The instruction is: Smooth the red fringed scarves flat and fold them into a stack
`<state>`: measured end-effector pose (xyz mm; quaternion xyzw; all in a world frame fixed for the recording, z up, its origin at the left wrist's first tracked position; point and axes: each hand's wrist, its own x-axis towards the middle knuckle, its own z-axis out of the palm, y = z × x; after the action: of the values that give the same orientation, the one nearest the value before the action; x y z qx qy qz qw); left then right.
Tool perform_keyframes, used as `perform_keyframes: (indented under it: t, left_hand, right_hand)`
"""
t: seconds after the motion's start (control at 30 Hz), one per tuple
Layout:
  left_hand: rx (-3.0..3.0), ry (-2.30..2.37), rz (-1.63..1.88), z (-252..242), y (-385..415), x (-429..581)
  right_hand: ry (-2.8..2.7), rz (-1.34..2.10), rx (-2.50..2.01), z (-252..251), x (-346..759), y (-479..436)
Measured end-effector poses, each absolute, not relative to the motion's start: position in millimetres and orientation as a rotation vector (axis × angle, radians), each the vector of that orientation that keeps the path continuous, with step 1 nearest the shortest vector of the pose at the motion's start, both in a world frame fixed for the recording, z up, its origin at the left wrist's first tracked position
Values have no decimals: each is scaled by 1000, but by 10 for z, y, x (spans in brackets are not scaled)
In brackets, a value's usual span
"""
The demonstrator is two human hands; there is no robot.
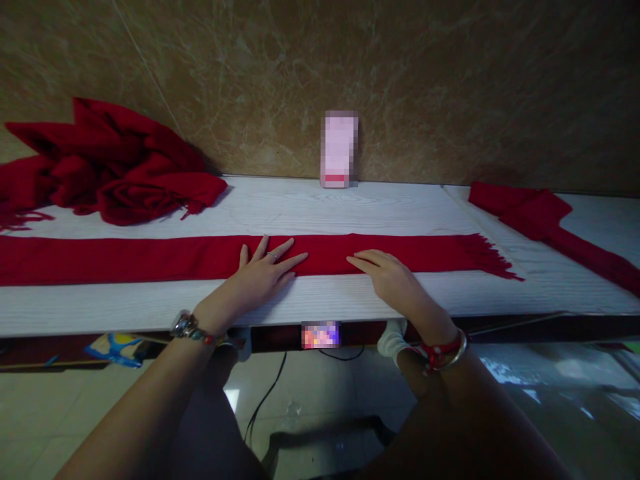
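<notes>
A long red scarf (150,259) lies flat in a narrow strip along the white wood-grain table, its fringed end pointing right. My left hand (265,270) rests on it, palm down and fingers spread, with a ring on one finger. To the right, my right hand (387,270) touches the same scarf, fingers stretched out to the left and held close together. Neither hand grips the cloth. Between the two hands a flat stretch of red fabric shows. The scarf's left end runs out of view.
Crumpled red scarves (125,160) are heaped at the back left. Another red scarf (535,213) lies loosely at the right. A blurred pink box-like item (339,150) stands against the marble-patterned wall (410,87). Below the table edge are a blurred lit screen (321,335) and a blue-handled tool (117,350).
</notes>
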<state>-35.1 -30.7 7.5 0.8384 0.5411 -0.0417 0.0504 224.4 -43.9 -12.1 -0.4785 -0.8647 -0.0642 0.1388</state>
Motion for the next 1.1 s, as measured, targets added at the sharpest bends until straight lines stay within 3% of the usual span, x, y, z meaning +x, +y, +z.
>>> perform_keyframes:
  t: [0.33, 0.57, 1.1]
  left_hand:
    - [2758, 1402, -17, 28, -242, -71]
    - [2581, 1508, -187, 114, -269, -8]
    - [2473, 1669, -145, 158, -317, 124]
  right_hand:
    - [-2635, -92, -1451, -36, 2057, -377]
    - [-2615, -152, -1496, -56, 2200, -425]
    - [-2334, -189, -1777, -209, 3120, -404]
